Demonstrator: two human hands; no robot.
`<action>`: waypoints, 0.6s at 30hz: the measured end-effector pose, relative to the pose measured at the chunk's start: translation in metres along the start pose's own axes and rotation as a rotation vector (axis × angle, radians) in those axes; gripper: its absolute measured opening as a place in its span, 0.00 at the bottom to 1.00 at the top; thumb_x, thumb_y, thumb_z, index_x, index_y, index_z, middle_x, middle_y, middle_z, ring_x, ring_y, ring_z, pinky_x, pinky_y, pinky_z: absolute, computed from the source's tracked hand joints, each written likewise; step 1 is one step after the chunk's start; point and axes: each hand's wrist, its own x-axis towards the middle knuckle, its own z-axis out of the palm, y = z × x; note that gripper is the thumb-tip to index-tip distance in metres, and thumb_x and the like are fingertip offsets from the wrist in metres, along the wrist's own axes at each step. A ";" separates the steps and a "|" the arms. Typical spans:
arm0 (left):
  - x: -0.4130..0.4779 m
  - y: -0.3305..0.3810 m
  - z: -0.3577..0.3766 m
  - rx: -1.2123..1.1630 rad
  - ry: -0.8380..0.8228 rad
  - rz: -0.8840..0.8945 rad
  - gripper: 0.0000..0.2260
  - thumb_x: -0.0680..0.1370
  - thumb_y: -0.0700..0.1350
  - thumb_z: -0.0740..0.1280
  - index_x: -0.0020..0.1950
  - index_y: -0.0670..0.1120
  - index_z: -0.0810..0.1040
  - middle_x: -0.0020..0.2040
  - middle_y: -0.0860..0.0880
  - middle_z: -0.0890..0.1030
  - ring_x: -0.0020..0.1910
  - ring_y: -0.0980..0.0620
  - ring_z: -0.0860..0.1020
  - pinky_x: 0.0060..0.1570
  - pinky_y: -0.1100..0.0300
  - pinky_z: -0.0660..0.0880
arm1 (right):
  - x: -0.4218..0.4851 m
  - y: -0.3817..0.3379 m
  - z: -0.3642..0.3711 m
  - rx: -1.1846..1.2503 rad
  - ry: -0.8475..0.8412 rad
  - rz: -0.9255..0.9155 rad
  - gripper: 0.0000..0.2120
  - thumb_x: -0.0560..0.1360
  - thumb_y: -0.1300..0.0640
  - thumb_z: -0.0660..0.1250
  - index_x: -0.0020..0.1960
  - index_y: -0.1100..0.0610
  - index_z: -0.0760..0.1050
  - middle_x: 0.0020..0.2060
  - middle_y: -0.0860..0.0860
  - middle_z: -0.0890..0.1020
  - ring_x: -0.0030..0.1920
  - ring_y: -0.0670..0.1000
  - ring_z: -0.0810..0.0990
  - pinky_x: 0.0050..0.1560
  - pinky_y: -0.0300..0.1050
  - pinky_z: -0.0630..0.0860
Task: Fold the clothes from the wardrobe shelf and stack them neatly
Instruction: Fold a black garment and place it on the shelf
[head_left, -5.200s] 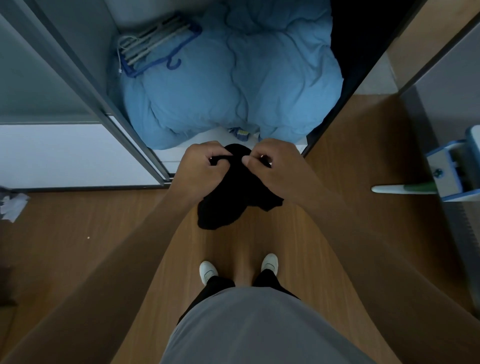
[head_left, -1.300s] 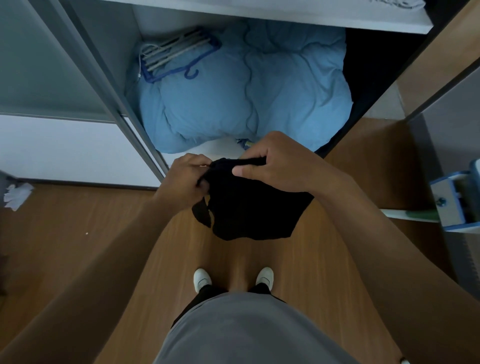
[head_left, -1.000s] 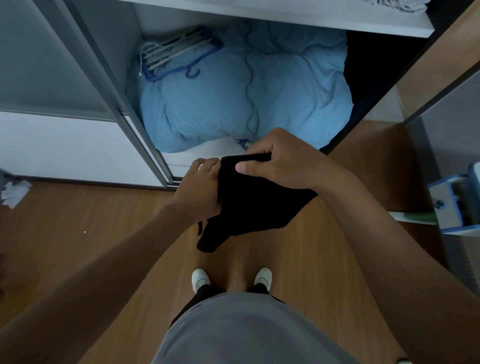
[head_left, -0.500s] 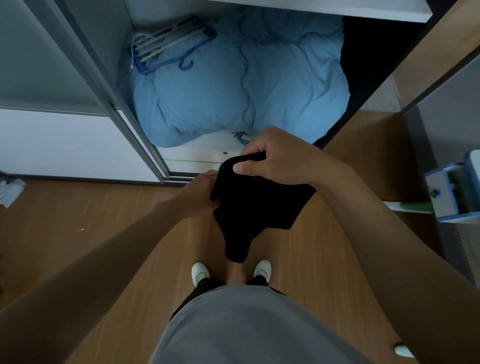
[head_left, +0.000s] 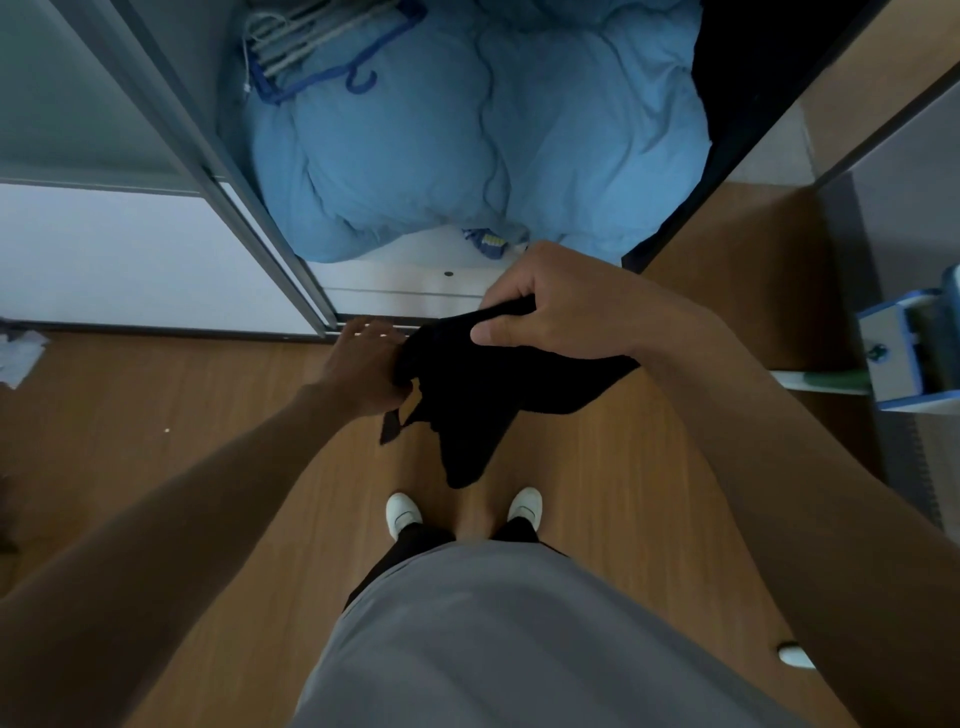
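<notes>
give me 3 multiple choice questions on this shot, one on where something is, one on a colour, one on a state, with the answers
1. Where is the black garment?
A. held up above the wooden floor
B. spread flat on a bed
C. hung on a rail

2. What colour is the duvet in the wardrobe?
A. red
B. light blue
C. yellow

3. What is the right hand doing?
A. hanging free
B. pressing flat on a door
C. gripping the garment's top edge

Answers:
1 A: the right hand and the left hand hold it, and its lower end dangles above the white shoes.
2 B: its whole bulk reads pale blue.
3 C: its thumb and fingers curl round the cloth.
</notes>
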 end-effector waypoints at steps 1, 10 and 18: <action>0.000 -0.003 0.004 -0.058 -0.018 -0.036 0.08 0.68 0.51 0.66 0.46 0.53 0.78 0.49 0.50 0.81 0.58 0.45 0.77 0.59 0.50 0.69 | 0.000 0.001 0.000 0.004 -0.002 -0.007 0.10 0.78 0.55 0.69 0.44 0.61 0.85 0.24 0.41 0.76 0.25 0.40 0.73 0.28 0.32 0.64; -0.010 -0.015 0.042 -0.483 -0.248 -0.069 0.24 0.76 0.53 0.70 0.70 0.58 0.65 0.69 0.50 0.72 0.69 0.46 0.69 0.66 0.50 0.69 | 0.003 0.001 0.002 0.021 0.046 -0.043 0.09 0.78 0.55 0.69 0.49 0.59 0.86 0.38 0.54 0.86 0.33 0.45 0.79 0.34 0.37 0.71; -0.007 0.027 0.004 -0.881 0.158 0.123 0.21 0.70 0.26 0.68 0.63 0.31 0.73 0.52 0.48 0.75 0.57 0.59 0.75 0.56 0.70 0.70 | 0.000 0.008 0.004 0.021 0.092 -0.017 0.10 0.78 0.54 0.69 0.47 0.60 0.86 0.34 0.53 0.85 0.31 0.42 0.77 0.31 0.31 0.67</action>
